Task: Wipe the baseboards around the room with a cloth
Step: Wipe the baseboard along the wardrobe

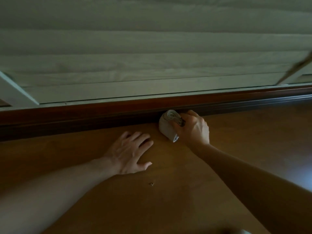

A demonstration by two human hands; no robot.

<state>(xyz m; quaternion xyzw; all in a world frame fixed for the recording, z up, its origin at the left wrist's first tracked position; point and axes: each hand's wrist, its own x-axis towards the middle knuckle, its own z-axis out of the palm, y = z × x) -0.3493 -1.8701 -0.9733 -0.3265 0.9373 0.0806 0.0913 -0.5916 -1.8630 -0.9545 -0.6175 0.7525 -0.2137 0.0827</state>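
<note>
The right hand [192, 127] is gripping the rolled cloth [169, 124] against the dark baseboard [84, 119], the left hand [130, 152] is resting spread on the floor [168, 191]; pressing evenly along the groove seems best.

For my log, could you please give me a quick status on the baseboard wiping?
Right hand grips rolled cloth against baseboard. Left hand flat on floor. No obstacle visible ahead.

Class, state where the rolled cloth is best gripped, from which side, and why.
Round the middle of the cloth, from the room side, as the right hand does: its roll fits curled fingers, and its far side lies against the baseboard.
</note>
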